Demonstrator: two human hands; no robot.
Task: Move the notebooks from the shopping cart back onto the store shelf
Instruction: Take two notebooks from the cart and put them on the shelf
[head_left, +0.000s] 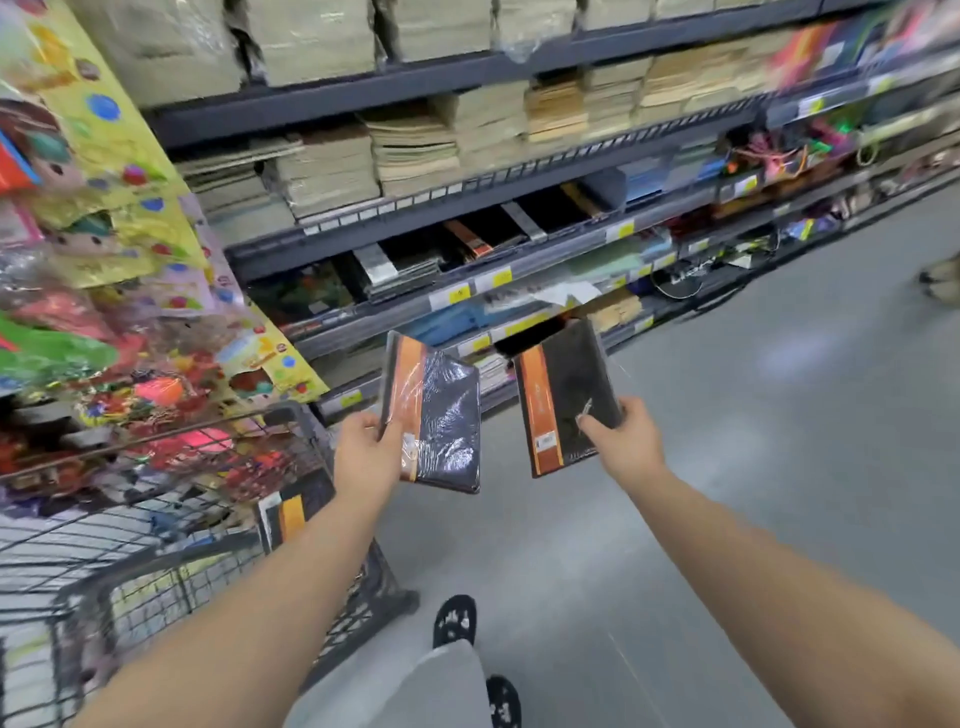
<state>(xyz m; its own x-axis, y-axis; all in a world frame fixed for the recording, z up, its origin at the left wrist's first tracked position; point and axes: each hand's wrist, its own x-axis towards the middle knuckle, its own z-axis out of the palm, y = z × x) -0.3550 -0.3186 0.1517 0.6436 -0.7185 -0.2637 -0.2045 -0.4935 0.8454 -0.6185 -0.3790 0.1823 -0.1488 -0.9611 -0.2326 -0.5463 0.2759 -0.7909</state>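
Note:
My left hand (370, 452) grips a black notebook with an orange stripe, wrapped in shiny plastic (441, 415), by its lower left edge. My right hand (621, 434) holds a second black and orange notebook (563, 395) by its lower right corner. Both notebooks hang in the air in front of the store shelf (519, 265), below the tier where similar black and orange notebooks (478, 239) lie. At my lower left stands the wire shopping cart (171, 519), with another black and orange notebook (291, 512) leaning inside its near corner.
Stacks of beige paper pads (415, 150) fill the upper shelves. Colourful party goods (104, 218) hang at the left above the cart. Grey aisle floor (753, 415) stretches to the right. My feet in dark patterned slippers (456, 621) stand beside the cart.

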